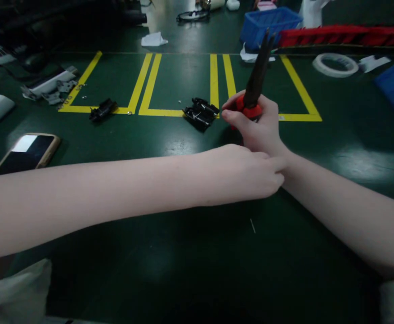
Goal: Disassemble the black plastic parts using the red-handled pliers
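"Fingers?"

"Right hand (266, 123): wrapped round the red handles of the pliers (256, 78), whose dark, tapering nose slants away from the wearer. Left hand (244, 173): curled across the right wrist; contents cannot be told."

"Beyond them?"

"Glossy black, ridged parts (201, 113), just left of the right hand, the nearer one. They rest on the smooth green worktop (149, 252)."

We are holding red-handled pliers (256, 81) upright in our right hand (262, 123), our left hand (247, 173) crossing to the right wrist above the green tabletop (170, 261).
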Action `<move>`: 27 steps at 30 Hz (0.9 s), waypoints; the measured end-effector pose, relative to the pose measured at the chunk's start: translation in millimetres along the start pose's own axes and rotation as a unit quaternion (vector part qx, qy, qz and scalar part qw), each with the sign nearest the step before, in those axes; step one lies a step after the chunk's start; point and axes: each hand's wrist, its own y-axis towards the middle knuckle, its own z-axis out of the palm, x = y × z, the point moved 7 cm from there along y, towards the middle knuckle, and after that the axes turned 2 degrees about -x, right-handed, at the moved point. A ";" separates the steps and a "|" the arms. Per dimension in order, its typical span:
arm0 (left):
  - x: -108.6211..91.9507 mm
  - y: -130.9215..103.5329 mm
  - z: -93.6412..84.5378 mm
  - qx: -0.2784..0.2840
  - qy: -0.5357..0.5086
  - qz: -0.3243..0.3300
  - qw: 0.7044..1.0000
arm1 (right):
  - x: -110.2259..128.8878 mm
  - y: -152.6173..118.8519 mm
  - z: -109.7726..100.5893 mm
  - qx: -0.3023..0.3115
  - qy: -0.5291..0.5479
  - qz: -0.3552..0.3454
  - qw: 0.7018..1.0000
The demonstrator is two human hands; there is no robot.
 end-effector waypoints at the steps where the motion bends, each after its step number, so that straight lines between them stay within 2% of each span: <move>1: 3.5 2.1 0.0 0.003 -0.006 -0.011 1.000 | -3.4 2.9 0.1 0.009 0.004 0.007 1.000; 5: 7.5 5.7 1.4 0.024 -0.027 -0.032 0.999 | -13.5 7.9 -1.3 0.021 0.015 0.048 0.999; 10: 3.4 9.1 12.5 0.059 -0.012 -0.036 0.998 | -19.7 7.4 -3.0 0.005 0.038 0.074 0.997; 13: 2.2 11.9 17.6 0.061 0.026 -0.024 0.998 | -18.8 7.4 -2.7 0.006 0.053 0.067 0.996; 16: 3.5 8.1 14.2 0.049 0.081 -0.006 0.995 | -13.1 6.4 -2.5 0.007 0.027 0.040 0.999; 19: 8.0 -13.4 -4.1 0.014 0.084 -0.010 0.996 | -8.9 4.3 -2.1 0.002 0.011 0.020 1.000; 21: 12.5 -39.3 -22.6 -0.028 0.082 -0.032 0.996 | -7.4 3.1 -1.5 -0.003 0.018 0.011 1.000; 23: 15.5 -69.9 -33.5 -0.037 0.067 -0.048 0.996 | -5.9 2.5 -1.7 -0.013 0.034 0.001 0.999; 27: 21.5 -118.5 -35.7 -0.041 0.002 -0.088 0.995 | -5.6 2.2 -0.5 -0.011 0.035 0.004 0.999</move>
